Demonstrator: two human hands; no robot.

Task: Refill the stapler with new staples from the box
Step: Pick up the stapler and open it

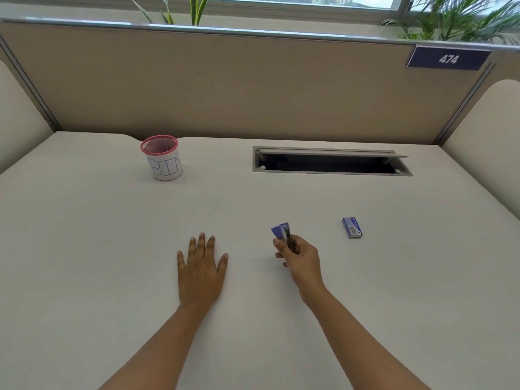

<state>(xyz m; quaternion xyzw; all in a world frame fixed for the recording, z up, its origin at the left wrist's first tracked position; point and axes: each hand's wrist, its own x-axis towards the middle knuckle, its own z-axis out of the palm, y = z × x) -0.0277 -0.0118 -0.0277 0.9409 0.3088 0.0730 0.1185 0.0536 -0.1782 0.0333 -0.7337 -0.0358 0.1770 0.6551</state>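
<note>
My right hand point(302, 261) grips a small purple stapler point(282, 232) just above the desk, a little right of centre; its purple end sticks up past my fingers, which hide the rest. A small blue staple box point(352, 227) lies flat on the desk to the right of that hand, apart from it. My left hand point(201, 267) rests flat on the desk to the left, fingers straight and spread, holding nothing.
A pink mesh cup labelled BIN point(163, 159) stands at the back left of the white desk point(84, 249). An open cable hatch point(329, 163) is sunk into the desk at the back right. Beige partition walls enclose the desk.
</note>
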